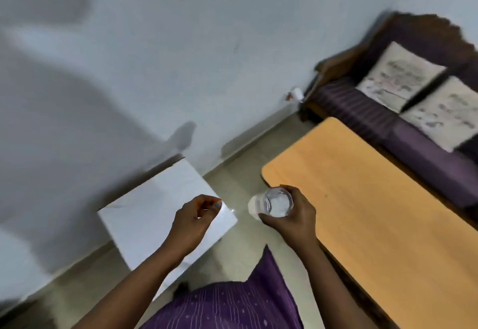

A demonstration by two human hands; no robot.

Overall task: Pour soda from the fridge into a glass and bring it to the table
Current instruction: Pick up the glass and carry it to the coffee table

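I am on the last leg, I judge: the pouring looks done and what remains is to carry the drink over and set it down. My right hand [289, 215] is wrapped round the clear drinking glass [274, 203], fingers curled about its wall from the far side, thumb on the near side. The glass stands upright, with a pale, clear liquid and what looks like foam or ice showing through its mouth; the blur keeps me from saying which. It hangs over the pale tiled floor [240, 173], just beside the near rounded corner of the long light-orange wooden table [362, 199], not yet above the tabletop.

My left hand [199, 215] grasps nothing; its fingers are loosely curled above the white square box-like surface [155, 199] at my left.

The next move calls for swinging the glass rightward over the table edge, keeping it level so nothing slops, then lowering it flat and letting go.

No brand, label or writing shows on the glass. The two pale cushions [398, 75] on the purple sofa [362, 111] carry dark marks, too blurred to read.
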